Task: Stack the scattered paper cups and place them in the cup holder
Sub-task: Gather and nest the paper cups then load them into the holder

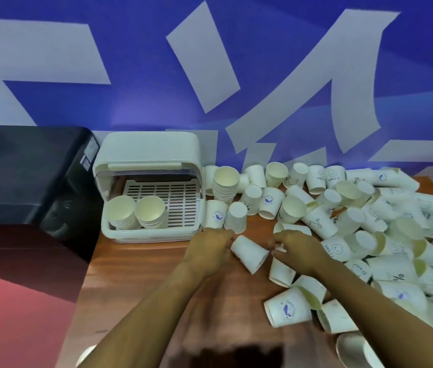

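Left hand [211, 251] fingers clamp tilted paper cup [250, 257]; right hand [296, 251] fingers curled, contents unclear. Align rims squarely before nesting.

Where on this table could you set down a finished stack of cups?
Bare wood lies in front of the cup holder, left of the left hand, and along the near edge of the table between the forearms. The holder's right half is free. Loose cups crowd the right side.

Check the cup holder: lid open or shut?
Open: the cup holder has its lid raised, exposing the slatted tray and two cup stacks inside.
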A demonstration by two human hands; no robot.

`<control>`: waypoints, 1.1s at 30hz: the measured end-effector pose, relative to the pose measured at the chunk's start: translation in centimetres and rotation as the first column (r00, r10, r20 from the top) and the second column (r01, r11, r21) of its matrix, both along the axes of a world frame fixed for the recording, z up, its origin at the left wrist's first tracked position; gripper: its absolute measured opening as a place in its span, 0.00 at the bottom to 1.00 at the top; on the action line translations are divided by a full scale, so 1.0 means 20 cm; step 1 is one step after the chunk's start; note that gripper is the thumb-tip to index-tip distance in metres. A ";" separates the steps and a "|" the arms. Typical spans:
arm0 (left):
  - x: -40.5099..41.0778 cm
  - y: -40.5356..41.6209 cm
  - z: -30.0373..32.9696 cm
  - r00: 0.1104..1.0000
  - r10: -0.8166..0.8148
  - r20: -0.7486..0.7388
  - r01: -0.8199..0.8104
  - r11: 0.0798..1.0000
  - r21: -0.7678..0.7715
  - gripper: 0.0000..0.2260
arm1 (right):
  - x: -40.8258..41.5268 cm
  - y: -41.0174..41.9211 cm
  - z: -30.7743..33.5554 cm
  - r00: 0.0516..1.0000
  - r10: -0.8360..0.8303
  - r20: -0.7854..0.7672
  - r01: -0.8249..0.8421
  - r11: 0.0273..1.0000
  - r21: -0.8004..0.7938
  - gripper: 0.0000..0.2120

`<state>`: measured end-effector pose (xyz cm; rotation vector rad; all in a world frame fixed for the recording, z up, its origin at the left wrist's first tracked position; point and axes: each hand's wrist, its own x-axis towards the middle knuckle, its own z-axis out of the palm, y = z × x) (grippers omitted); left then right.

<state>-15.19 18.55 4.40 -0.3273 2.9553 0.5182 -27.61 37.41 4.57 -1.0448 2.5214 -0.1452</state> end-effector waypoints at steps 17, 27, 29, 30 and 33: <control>-0.32 0.31 -0.36 0.948 -0.189 0.257 0.244 0.948 -0.202 0.33 | -0.36 0.23 -0.26 0.998 0.036 0.055 -0.039 0.998 0.054 0.11; -0.34 0.35 -0.40 0.945 -0.183 0.270 0.234 0.957 -0.170 0.29 | -0.37 0.23 -0.29 0.994 0.029 0.104 -0.028 1.000 -0.014 0.09; -0.33 0.34 -0.39 0.952 -0.161 0.262 0.203 0.969 -0.140 0.28 | -0.36 0.22 -0.28 0.995 0.051 0.088 -0.051 0.999 -0.009 0.09; -0.32 0.33 -0.38 0.956 -0.145 0.255 0.181 0.976 -0.123 0.28 | -0.36 0.22 -0.27 0.995 0.059 0.083 -0.058 0.998 -0.009 0.09; -0.28 0.28 -0.33 0.968 -0.081 0.238 0.102 0.992 -0.073 0.28 | -0.33 0.21 -0.22 0.996 0.070 0.053 -0.070 0.998 -0.010 0.10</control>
